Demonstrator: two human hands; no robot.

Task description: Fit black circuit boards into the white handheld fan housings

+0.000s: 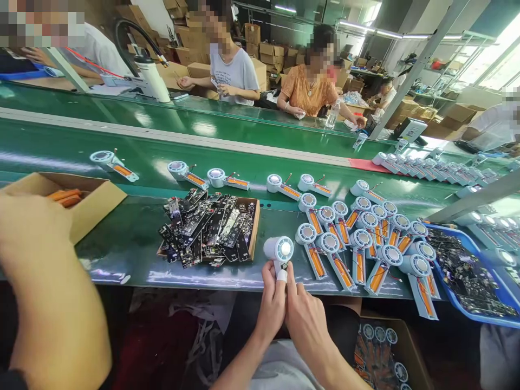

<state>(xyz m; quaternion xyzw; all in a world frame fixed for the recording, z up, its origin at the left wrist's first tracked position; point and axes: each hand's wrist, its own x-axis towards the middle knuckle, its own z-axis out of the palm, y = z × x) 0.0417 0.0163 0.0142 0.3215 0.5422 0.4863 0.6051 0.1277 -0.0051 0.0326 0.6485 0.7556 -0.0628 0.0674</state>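
Note:
Both of my hands are together at the front edge of the green bench, around one light-blue fan unit (278, 249) with a round head. My left hand (273, 297) is closed on its handle from the left, the thumb on top with a white cover. From the right, my right hand (304, 311) presses on the same handle, index finger stretched forward, other fingers curled. The head points away from me. A small dark part shows at the fingertips; the rest of the handle is hidden. Just right lie several similar units (328, 242) with orange parts and wires.
Black circuit boards fill a cardboard tray (255, 230) left of my hands and a blue tray (473, 311) at the right. Another person's arm (57, 303) reaches in at the left over an open box (97, 208). More units line the belt (154, 181); people sit opposite.

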